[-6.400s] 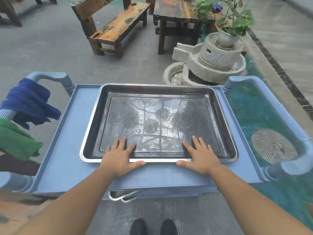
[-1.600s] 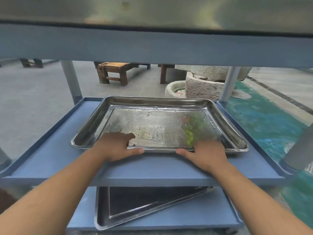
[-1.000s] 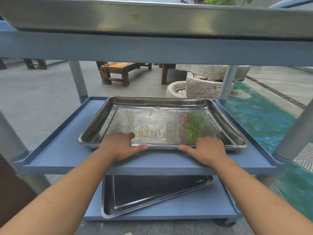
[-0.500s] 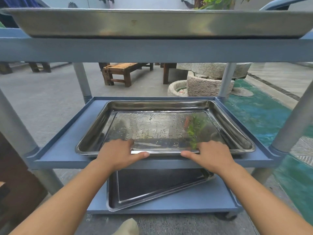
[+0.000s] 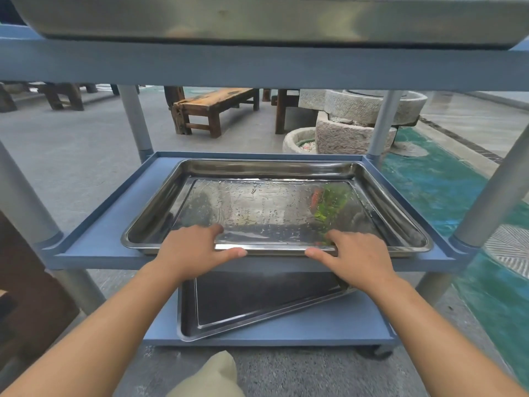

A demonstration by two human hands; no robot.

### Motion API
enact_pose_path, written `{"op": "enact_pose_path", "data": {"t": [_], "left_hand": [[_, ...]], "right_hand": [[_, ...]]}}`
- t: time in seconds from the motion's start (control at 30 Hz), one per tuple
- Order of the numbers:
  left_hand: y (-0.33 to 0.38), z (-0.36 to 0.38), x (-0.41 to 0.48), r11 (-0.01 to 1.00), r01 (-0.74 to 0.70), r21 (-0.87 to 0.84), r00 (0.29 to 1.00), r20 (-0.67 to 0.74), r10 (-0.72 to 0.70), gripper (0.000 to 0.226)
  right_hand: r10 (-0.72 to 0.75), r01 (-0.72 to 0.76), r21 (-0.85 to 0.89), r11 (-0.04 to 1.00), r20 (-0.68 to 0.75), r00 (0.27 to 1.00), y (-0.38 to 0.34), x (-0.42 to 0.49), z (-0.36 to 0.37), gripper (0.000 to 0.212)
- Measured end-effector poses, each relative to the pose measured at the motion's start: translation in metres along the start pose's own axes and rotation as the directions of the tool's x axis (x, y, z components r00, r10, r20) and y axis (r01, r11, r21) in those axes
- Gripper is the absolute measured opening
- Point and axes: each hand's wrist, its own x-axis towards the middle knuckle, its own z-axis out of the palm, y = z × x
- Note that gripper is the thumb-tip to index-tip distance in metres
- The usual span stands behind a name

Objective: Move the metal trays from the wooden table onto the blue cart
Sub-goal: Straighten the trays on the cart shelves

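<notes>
A wet metal tray [image 5: 274, 179] lies on the middle shelf [image 5: 94, 236] of the blue cart. My left hand [image 5: 191, 249] grips its near rim at the left, fingers inside, thumb along the front edge. My right hand [image 5: 353, 256] holds the same rim at the right in the same way. A second metal tray [image 5: 257, 18] sits on the top shelf, seen from the side. A third tray [image 5: 252, 308] lies skewed on the bottom shelf [image 5: 329, 328], partly hidden by the middle shelf and my right wrist.
Grey cart posts [image 5: 23, 202] stand at the shelf corners. Beyond the cart are a wooden bench [image 5: 211, 110], stone millstones [image 5: 360, 121] and a green pool [image 5: 446, 190] to the right. A brown wooden surface [image 5: 25, 296] is at my left; my knee [image 5: 214, 376] shows below.
Both hands have kept their hold on the middle-shelf tray's near rim. My view has shifted slightly closer and lower; the tray sits about where it was.
</notes>
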Motion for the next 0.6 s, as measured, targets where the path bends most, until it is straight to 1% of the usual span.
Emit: {"op": "enact_pose_path", "data": {"t": [0.03, 0.1, 0.17, 0.2, 0.23, 0.3, 0.33, 0.4, 0.43, 0.5, 0.53, 0.6], "left_hand": [[-0.001, -0.004, 0.0, 0.999, -0.001, -0.042, 1.0, 0.03, 0.002, 0.101], [-0.001, -0.011, -0.005, 0.992, -0.024, -0.12, 0.998, 0.062, 0.031, 0.085], [0.001, -0.015, -0.016, 0.98, -0.072, -0.187, 0.996, 0.03, 0.079, 0.066], [0.002, -0.016, -0.024, 0.96, -0.093, -0.265, 0.995, 0.005, 0.097, 0.058], [0.004, -0.018, -0.032, 0.923, -0.114, -0.368, 0.993, -0.029, 0.111, 0.051], [0.008, -0.022, -0.05, 0.817, -0.176, -0.55, 0.984, -0.12, 0.131, 0.037], [0.011, -0.024, -0.057, 0.78, -0.212, -0.589, 0.976, -0.165, 0.141, 0.033], [0.014, -0.025, -0.07, 0.753, -0.269, -0.601, 0.962, -0.205, 0.18, 0.029], [0.015, -0.022, -0.074, 0.75, -0.264, -0.606, 0.964, -0.179, 0.195, 0.027], [0.015, -0.011, -0.079, 0.742, -0.201, -0.64, 0.975, -0.055, 0.216, 0.024], [0.013, -0.001, -0.078, 0.741, -0.17, -0.649, 0.973, 0.006, 0.229, 0.023], [0.008, 0.026, -0.075, 0.771, -0.147, -0.619, 0.964, 0.086, 0.253, 0.023]], "right_hand": [[-0.009, 0.009, 0.032, 0.999, 0.004, 1.0, 0.001, -0.001, -0.001, 0.095], [-0.042, 0.04, 0.127, 0.991, 0.011, 0.999, 0.004, -0.005, -0.005, 0.079], [-0.1, 0.1, 0.201, 0.974, -0.01, 0.995, 0.006, -0.014, -0.009, 0.058], [-0.142, 0.146, 0.234, 0.961, -0.037, 0.989, 0.006, -0.02, -0.009, 0.05], [-0.18, 0.194, 0.264, 0.945, -0.075, 0.981, 0.006, -0.026, -0.01, 0.045], [-0.235, 0.271, 0.312, 0.911, -0.147, 0.961, 0.004, -0.038, -0.011, 0.041], [-0.257, 0.303, 0.331, 0.894, -0.175, 0.95, 0.001, -0.043, -0.012, 0.04], [-0.302, 0.366, 0.364, 0.856, -0.222, 0.927, -0.007, -0.053, -0.011, 0.038], [-0.329, 0.4, 0.378, 0.835, -0.238, 0.914, -0.012, -0.058, -0.011, 0.037], [-0.385, 0.45, 0.399, 0.799, -0.235, 0.893, -0.023, -0.066, -0.006, 0.036], [-0.409, 0.458, 0.412, 0.787, -0.208, 0.889, -0.027, -0.07, -0.001, 0.037], [-0.444, 0.44, 0.433, 0.787, -0.097, 0.891, -0.033, -0.075, 0.014, 0.041]]}}
